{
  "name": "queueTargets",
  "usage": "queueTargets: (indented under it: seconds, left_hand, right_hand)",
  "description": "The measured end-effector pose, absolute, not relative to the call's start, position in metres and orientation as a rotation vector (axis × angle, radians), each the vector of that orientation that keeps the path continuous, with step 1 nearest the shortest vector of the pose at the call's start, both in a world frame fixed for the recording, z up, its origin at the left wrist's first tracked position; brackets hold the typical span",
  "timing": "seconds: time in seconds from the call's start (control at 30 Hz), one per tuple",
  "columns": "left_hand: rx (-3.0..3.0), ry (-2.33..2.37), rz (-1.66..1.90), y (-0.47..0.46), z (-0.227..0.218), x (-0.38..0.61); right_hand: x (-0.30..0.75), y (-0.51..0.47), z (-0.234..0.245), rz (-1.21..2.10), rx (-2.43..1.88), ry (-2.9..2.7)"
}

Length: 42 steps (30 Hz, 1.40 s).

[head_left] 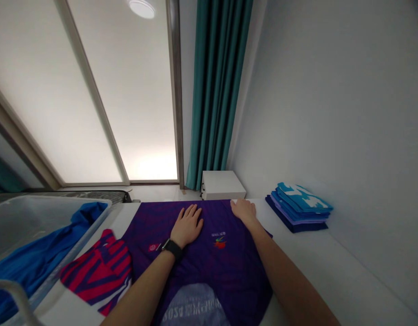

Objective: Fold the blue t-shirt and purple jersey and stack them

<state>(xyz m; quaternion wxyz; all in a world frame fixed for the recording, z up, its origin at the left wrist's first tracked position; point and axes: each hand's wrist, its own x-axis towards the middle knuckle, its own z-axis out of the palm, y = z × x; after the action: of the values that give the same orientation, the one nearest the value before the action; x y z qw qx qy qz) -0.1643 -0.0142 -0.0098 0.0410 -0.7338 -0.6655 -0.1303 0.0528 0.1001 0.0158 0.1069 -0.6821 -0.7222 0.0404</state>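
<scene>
A dark purple T-shirt [202, 267] lies spread on a white table, with a small orange-and-green logo, white lettering and a light grey-blue patch at the near end. My left hand [187, 225], wearing a black watch on its wrist, rests flat on the fabric with the fingers spread. At the far edge of the shirt, my right hand [244, 211] is closed with its fingers curled over the cloth border; the fingertips are partly hidden. A pink-red and purple striped sleeve [100, 269] sticks out on the left.
On the right, by the wall, sits a stack of folded blue and purple clothes [299, 206]. A clear plastic bin [107, 206] holding blue cloth [42, 251] stands at the left. Beyond the table are a white cabinet [224, 182], a teal curtain [218, 90] and frosted sliding doors.
</scene>
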Motion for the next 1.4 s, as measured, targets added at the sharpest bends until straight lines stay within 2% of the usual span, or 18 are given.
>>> queueTargets:
  seconds: [0.47, 0.77, 0.9, 1.2, 1.4]
  left_hand:
    - [-2.249, -2.034, -0.402, -0.016, -0.006, -0.164]
    - [-2.264, -2.04, -0.408, -0.015, -0.008, -0.165]
    - [-2.268, -2.044, -0.424, -0.015, -0.008, -0.165]
    - [-2.262, -2.046, -0.421, -0.015, -0.006, -0.164]
    - [-2.261, -2.036, -0.398, -0.014, -0.007, -0.166]
  right_hand:
    - [0.061, 0.134, -0.006, 0.591, -1.708, -1.782]
    - [0.065, 0.133, 0.005, 0.939, -1.552, -1.718]
    - [0.078, 0.124, 0.012, 0.874, -1.619, -1.79]
    - [0.087, 0.073, 0.012, 0.391, -1.833, -2.158]
    - [0.103, 0.045, 0.023, 0.14, -1.979, -2.197]
